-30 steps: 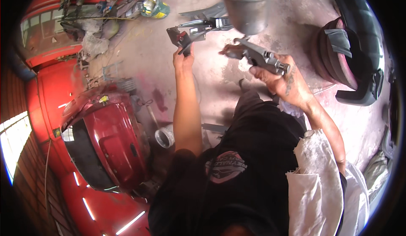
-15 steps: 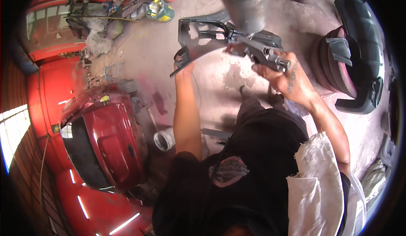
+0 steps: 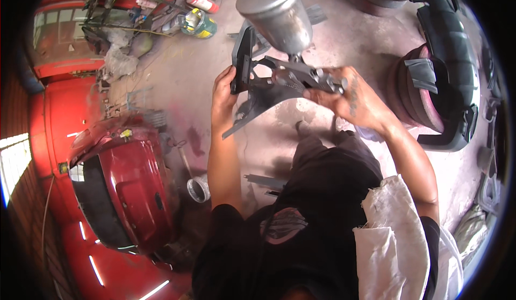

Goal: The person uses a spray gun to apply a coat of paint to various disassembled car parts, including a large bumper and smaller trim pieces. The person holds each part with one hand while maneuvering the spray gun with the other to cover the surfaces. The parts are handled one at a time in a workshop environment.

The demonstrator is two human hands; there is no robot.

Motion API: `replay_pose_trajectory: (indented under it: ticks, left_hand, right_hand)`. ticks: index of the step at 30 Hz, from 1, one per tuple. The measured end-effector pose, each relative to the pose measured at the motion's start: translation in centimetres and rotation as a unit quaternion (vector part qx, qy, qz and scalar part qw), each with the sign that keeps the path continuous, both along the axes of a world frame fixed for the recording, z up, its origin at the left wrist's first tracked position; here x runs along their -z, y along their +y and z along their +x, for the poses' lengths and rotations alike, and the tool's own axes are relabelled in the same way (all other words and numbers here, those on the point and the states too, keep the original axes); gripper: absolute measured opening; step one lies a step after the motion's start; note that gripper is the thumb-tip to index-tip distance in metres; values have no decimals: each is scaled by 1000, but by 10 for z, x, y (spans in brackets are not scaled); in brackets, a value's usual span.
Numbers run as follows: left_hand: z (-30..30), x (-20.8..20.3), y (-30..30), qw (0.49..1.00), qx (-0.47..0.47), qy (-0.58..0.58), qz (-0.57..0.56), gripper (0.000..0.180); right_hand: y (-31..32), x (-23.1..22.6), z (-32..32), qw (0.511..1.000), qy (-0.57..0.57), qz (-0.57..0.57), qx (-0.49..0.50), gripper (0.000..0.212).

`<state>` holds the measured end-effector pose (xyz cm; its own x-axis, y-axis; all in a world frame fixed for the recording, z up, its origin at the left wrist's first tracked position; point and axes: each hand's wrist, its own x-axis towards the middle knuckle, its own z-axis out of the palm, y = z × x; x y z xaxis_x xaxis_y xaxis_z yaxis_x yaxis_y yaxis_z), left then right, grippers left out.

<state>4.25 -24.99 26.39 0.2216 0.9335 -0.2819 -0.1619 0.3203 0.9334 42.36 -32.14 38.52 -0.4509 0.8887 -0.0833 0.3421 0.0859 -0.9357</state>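
Note:
My right hand (image 3: 356, 100) is wrapped round a paint spray gun (image 3: 317, 77), whose silver metal cup (image 3: 277, 18) stands on top, tilted a little to the left. In my left hand (image 3: 223, 89) is a dark plastic car trim panel (image 3: 264, 100) with cut-out openings and a curved lower edge. My fingers grip the panel at its left end. The gun lies across the panel's right part in this view and hides some of it; whether the two touch, I cannot tell.
On the right a black car bumper (image 3: 454, 37) leans by stacked tyres (image 3: 408, 85). A dark red car (image 3: 134, 187) stands at left, with a white bucket (image 3: 199, 189) beside it. Farther off are a green bucket (image 3: 200, 25) and a cluttered rack (image 3: 134, 23). A white cloth (image 3: 395, 235) hangs over my right arm.
The panel has turned in my left hand's grip, its left end now raised upright, and my left fingers have come into view. The spray gun has shifted left, its cup tipping left.

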Motion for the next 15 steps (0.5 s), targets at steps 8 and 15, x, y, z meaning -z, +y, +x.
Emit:
replay_pose_trajectory:
  ticks: [8, 15]
  left_hand:
    - [-20, 7, -15, 997, -63, 45, -16, 28]
    - [-44, 13, -24, 999, -40, 29, -23, 27]
  right_hand:
    - [33, 27, 4, 975, 7, 27, 219, 31]
    - [21, 18, -3, 972, 144, -151, 104, 34]
